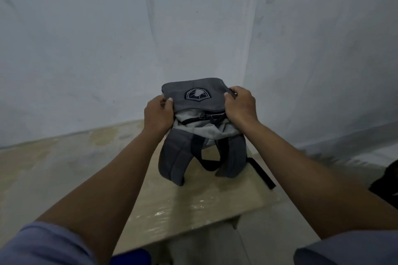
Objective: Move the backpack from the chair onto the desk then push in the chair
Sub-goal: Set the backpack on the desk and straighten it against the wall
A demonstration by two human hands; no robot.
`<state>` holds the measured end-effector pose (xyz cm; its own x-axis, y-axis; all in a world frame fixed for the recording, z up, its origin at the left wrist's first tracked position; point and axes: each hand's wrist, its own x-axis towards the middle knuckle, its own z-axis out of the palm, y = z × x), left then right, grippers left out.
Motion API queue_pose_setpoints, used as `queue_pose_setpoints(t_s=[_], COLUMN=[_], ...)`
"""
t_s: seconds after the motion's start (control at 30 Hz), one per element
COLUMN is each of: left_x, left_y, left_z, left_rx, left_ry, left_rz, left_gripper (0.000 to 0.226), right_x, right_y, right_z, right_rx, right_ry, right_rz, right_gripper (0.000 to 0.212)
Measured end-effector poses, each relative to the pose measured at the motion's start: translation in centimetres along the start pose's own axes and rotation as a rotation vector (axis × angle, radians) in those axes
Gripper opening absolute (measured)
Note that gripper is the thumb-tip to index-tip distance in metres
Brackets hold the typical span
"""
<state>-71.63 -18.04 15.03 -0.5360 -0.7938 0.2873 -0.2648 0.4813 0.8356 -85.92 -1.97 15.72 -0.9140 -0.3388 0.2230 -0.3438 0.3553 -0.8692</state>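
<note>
A grey backpack [197,101] with a dark shield badge on its top flap stands on the far part of the light wooden desk [193,204], close to the wall corner. Its padded shoulder straps [172,161] hang toward me and rest on the desktop. My left hand [158,115] grips the left side of the bag's top. My right hand [241,105] grips the right side. Both arms reach straight forward over the desk. A blue edge [131,257] shows at the bottom, under the desk's near edge; I cannot tell if it is the chair.
White walls [107,38] meet in a corner right behind the backpack. A black strap [262,173] trails off the desk's right side. A dark object [385,185] sits at the far right edge. Pale floor [32,168] lies to the left.
</note>
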Motion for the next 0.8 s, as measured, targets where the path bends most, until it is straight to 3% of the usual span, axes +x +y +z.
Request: queue_pose_setpoints(t_s=[0.2, 0.37, 0.53, 0.67, 0.73, 0.8], left_x=[3.5, 5.1, 6.2, 5.9, 6.1, 6.7], left_y=[-3.3, -6.4, -9.1, -10.6, -10.4, -9.8], left_z=[6.6, 12.0, 13.1, 12.3, 12.3, 12.4], left_rx=[0.000, 0.050, 0.140, 0.121, 0.021, -0.093], left_ry=[0.058, 0.087, 0.060, -0.056, -0.056, -0.059], left_rz=[-0.044, -0.051, -0.078, -0.378, -0.593, -0.819], left_gripper=[0.027, 0.026, 0.024, 0.031, 0.052, 0.087], right_x=[6.6, 10.0, 10.3, 9.9, 9.5, 9.2], right_y=[5.3, 10.8, 13.7, 14.5, 15.1, 15.8], right_z=[3.3, 5.6, 8.6, 9.6, 9.3, 8.8], right_rx=[0.043, 0.103, 0.136, 0.133, 0.121, 0.117], right_ry=[-0.065, -0.139, -0.147, -0.175, -0.172, -0.170], right_rz=[-0.100, -0.082, -0.070, -0.065, -0.025, 0.032], right_gripper=[0.016, 0.026, 0.029, 0.022, 0.006, 0.015])
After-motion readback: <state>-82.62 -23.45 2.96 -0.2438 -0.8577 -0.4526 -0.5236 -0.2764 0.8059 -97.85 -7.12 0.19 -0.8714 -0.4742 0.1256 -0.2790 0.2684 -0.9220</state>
